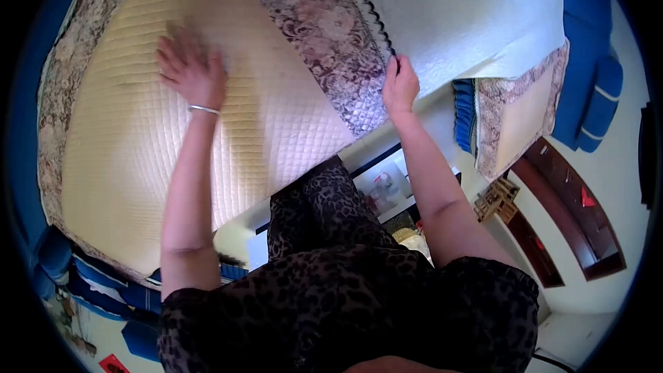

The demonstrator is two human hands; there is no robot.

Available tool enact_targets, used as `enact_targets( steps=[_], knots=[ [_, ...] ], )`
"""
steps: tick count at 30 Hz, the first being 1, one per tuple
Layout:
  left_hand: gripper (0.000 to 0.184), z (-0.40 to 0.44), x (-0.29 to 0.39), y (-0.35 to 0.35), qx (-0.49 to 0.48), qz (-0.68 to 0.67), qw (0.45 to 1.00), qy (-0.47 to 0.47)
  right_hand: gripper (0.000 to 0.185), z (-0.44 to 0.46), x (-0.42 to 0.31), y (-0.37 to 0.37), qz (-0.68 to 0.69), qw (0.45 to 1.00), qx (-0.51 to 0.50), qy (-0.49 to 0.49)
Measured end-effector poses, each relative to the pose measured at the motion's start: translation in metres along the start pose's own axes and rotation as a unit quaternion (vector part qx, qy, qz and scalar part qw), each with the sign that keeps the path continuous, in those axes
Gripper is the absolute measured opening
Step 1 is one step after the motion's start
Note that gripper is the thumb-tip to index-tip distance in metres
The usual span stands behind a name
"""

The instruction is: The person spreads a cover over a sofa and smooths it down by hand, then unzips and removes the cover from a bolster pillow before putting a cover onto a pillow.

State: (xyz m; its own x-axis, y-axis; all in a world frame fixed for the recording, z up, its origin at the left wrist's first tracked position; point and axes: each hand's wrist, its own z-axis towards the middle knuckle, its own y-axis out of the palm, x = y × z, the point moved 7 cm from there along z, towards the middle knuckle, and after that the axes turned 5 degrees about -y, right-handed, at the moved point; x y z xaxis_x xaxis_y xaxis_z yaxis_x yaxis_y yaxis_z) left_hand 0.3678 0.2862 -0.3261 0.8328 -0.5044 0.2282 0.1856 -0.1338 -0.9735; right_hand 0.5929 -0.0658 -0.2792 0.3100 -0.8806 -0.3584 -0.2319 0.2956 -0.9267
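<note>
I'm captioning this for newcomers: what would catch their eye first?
A cream quilted cover fills the left, the left hand spread over it. To its right, the right hand holds the dark wavy edge of a floral border. A leopard-print top fills the bottom centre.

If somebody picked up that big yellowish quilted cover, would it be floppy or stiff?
Probably floppy, since the quilted cover looks like stitched cloth. It might be awkward to lift, because it spreads far wider than the left hand. It likely won't roll, lying flat.

The left grip [192, 74] spreads over quilted cloth [121, 141]; the right grip [401, 86] pinches dark edging [370, 5].
</note>
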Motion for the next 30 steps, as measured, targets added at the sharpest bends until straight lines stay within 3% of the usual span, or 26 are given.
enact_targets(
  steps=[4, 10, 13, 14, 17, 19, 22, 26, 30],
  knots=[
    [0.078, -0.022, 0.042, 0.009, -0.007, 0.026, 1.000, -0.011, 0.025, -0.047, 0.044, -0.007, -0.093, 0.995, -0.012, 0.019],
    [0.077, -0.024, 0.035, 0.010, 0.013, 0.060, 0.998, 0.004, 0.025, -0.029, 0.063, 0.000, -0.088, 0.992, 0.031, -0.090],
    [0.075, -0.024, 0.035, 0.014, 0.030, 0.069, 0.997, 0.011, 0.021, -0.034, 0.066, -0.010, -0.030, 0.994, 0.089, -0.061],
    [0.075, -0.024, 0.036, 0.014, 0.029, 0.072, 0.997, 0.011, 0.018, -0.039, 0.073, -0.015, 0.034, 0.995, 0.097, 0.005],
    [0.075, -0.027, 0.037, 0.014, 0.008, 0.078, 0.997, -0.003, 0.018, -0.073, 0.099, -0.018, 0.068, 0.980, 0.174, 0.067],
    [0.076, -0.026, 0.048, 0.013, -0.025, 0.060, 0.997, -0.030, 0.019, -0.095, 0.112, -0.012, 0.095, 0.976, 0.147, 0.126],
    [0.076, -0.042, 0.118, 0.027, -0.036, 0.033, 0.993, 0.110, 0.024, -0.122, 0.134, 0.003, 0.133, 0.964, 0.169, 0.157],
    [0.074, -0.083, 0.250, 0.028, -0.057, 0.003, 0.954, 0.294, 0.032, -0.124, 0.164, 0.020, 0.105, 0.972, 0.108, 0.181],
    [0.073, -0.100, 0.294, 0.067, -0.062, 0.158, 0.918, 0.360, 0.032, -0.106, 0.163, -0.001, 0.083, 0.976, 0.132, 0.151]
  ],
)
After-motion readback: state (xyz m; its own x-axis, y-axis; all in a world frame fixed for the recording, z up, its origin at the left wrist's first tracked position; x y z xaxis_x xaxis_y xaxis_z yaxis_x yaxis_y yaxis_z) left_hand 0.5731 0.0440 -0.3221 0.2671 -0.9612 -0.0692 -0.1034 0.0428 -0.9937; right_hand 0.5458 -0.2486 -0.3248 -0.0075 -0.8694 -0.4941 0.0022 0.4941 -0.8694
